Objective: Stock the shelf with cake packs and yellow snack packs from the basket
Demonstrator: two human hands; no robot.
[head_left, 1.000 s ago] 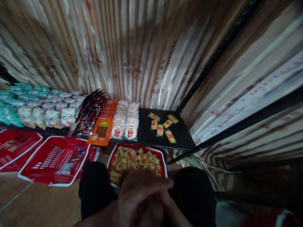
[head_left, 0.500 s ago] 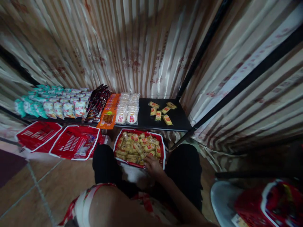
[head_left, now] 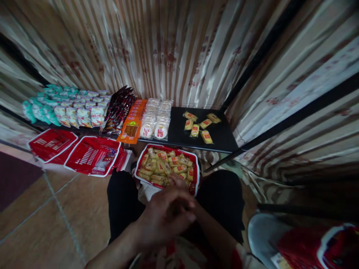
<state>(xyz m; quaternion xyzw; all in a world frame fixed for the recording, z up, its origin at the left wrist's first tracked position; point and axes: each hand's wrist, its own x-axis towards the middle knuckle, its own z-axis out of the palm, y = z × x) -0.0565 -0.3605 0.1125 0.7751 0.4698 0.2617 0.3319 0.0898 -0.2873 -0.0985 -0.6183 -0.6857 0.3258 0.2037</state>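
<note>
A red basket [head_left: 198,170] with a white rim sits between my knees, filled with small yellow packets of biscuits [head_left: 157,166]. My right hand [head_left: 178,182] reaches over its near edge with fingertips at the packets. It is partly covered by my other hand, and I cannot make out whether it grips one. Nearer to me and above the right forearm is my left hand [head_left: 165,213], blurred, its fingers curved and the thumb apart, with nothing visible in it. Several of the same yellow packets [head_left: 206,136] lie loose on the right end of the black shelf [head_left: 178,116].
Left along the shelf stand round white crackers in clear wrap [head_left: 161,130], an orange packet [head_left: 130,129], dark red packets [head_left: 119,108] and white-and-teal bags [head_left: 45,108]. Two red baskets [head_left: 89,157] are on the floor below. A grey stool [head_left: 260,235] bears another red basket [head_left: 301,243].
My left hand has come up into view over my lap, in front of the right forearm. My right hand stays at the basket's near edge. The view has shifted slightly.
</note>
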